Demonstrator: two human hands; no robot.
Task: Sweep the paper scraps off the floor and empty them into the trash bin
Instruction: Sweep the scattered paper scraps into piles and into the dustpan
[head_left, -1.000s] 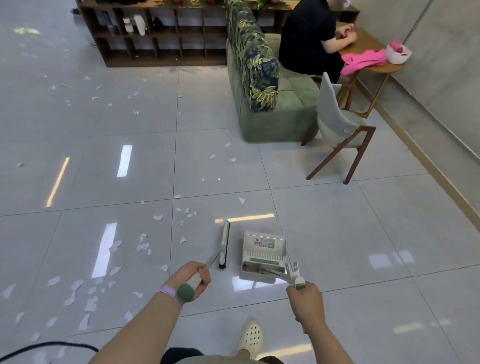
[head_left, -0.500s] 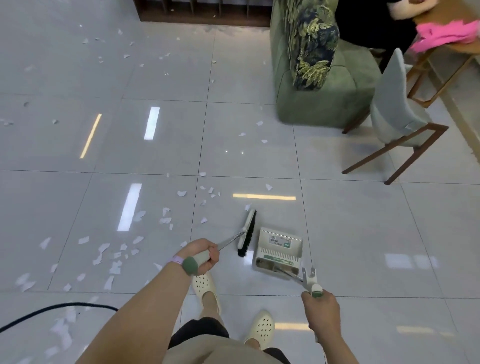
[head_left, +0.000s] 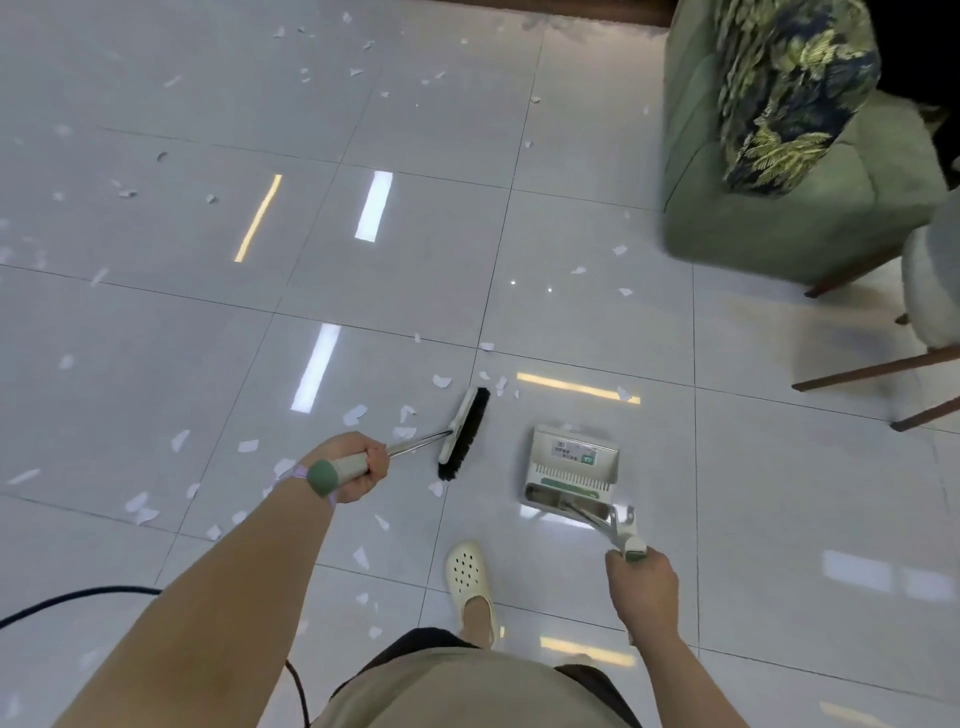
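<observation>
The black-bristled broom (head_left: 464, 433) is being gripped by the left hand (head_left: 352, 466) and has been swung toward the white paper scraps (head_left: 355, 414) around it; the white plastic dustpan (head_left: 570, 470), just beside, is being held by the right hand (head_left: 641, 582). Sweeping is only beginning.

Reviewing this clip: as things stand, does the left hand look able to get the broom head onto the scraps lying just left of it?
Probably yes. The left hand grips the broom handle, and the nearest paper scraps lie on bare floor right beside the bristles, with nothing between. The dustpan sits off to the right, out of the way.
</observation>
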